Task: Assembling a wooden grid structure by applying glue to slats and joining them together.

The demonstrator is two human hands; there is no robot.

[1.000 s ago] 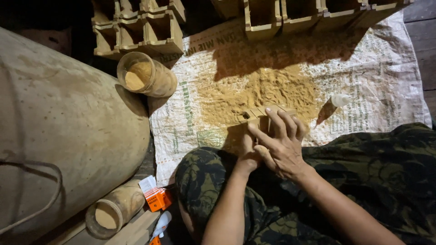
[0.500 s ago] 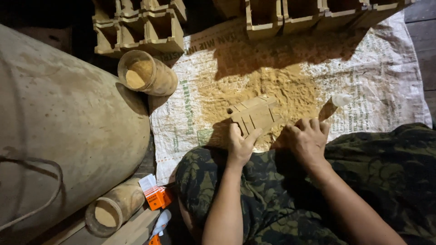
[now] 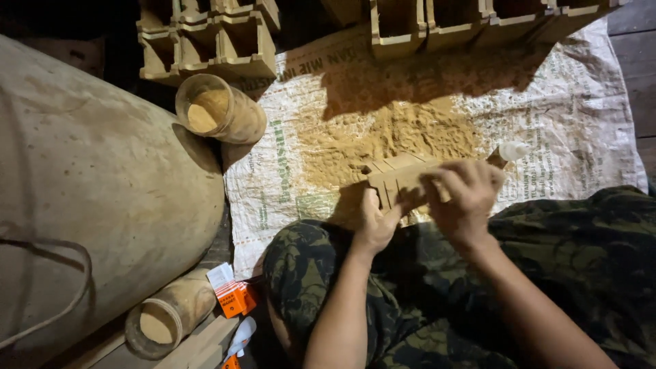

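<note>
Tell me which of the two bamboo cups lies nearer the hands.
The upper bamboo cup, beside the sawdust pile and below the wooden blocks. The lower bamboo cup lies by the orange box.

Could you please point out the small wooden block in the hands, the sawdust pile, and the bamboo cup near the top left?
wooden block (image 3: 395,179), head view, on its grooved top face.
sawdust pile (image 3: 389,137), head view, on its middle.
bamboo cup (image 3: 236,116), head view, on its outer wall.
</note>
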